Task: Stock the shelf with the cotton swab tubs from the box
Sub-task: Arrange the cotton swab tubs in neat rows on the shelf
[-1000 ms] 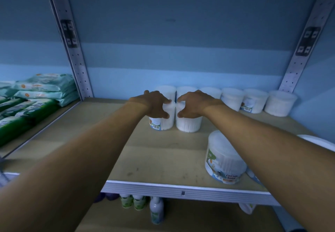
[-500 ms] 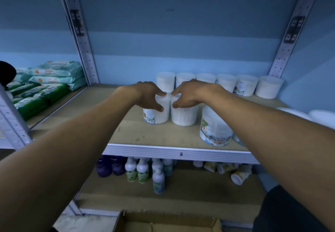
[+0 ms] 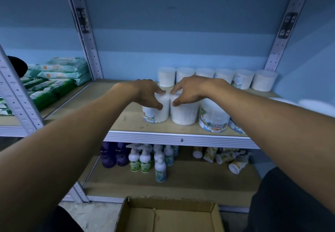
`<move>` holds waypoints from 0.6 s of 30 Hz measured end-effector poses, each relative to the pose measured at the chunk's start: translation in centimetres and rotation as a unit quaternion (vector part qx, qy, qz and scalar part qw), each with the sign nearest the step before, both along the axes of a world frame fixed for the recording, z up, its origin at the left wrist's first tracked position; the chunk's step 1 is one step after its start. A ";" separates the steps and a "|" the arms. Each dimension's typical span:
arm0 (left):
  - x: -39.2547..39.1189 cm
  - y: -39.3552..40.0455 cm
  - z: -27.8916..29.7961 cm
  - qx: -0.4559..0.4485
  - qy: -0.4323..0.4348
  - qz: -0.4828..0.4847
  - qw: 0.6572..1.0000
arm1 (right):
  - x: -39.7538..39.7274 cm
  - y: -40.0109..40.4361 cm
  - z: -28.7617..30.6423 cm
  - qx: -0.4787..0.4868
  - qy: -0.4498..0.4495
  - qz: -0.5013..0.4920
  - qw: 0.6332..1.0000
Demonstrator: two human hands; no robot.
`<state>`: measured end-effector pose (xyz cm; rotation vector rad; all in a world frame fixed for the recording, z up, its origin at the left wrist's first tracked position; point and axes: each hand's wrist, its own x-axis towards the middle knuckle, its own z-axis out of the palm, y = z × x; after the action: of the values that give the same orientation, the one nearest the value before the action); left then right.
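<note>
Two small clear cotton swab tubs stand side by side on the wooden shelf (image 3: 126, 121), close to its front edge. My left hand (image 3: 145, 94) clasps the lid of the left tub (image 3: 156, 115), thumb on its side. My right hand (image 3: 192, 90) clasps the lid of the right tub (image 3: 184, 116) the same way. A larger tub labelled cotton buds (image 3: 213, 118) stands just right of them. Several more small tubs (image 3: 223, 76) line the back wall. The open cardboard box (image 3: 168, 217) lies on the floor below, and the part in view shows bare cardboard.
Wipe packs (image 3: 63, 68) and green packs (image 3: 45, 94) fill the neighbouring shelf on the left. Pump bottles (image 3: 145, 159) stand on the lower shelf, with several tubes (image 3: 226, 157) lying on their sides. Perforated metal uprights (image 3: 85, 32) frame the bay. White lids (image 3: 315, 105) show at far right.
The view has pulled back and tilted down, bringing the lower shelf and the box into sight. Both hands stay on the same two tubs.
</note>
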<state>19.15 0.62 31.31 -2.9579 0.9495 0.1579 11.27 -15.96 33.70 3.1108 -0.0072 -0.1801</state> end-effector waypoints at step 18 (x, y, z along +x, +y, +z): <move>1.1 0.5 1.8 -0.072 0.088 0.044 0.993 | 2.0 -2.2 0.8 0.102 0.119 0.020 0.987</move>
<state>20.25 1.09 33.08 -3.1634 0.8828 0.3746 13.22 -18.12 34.46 3.2635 0.0837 -0.5853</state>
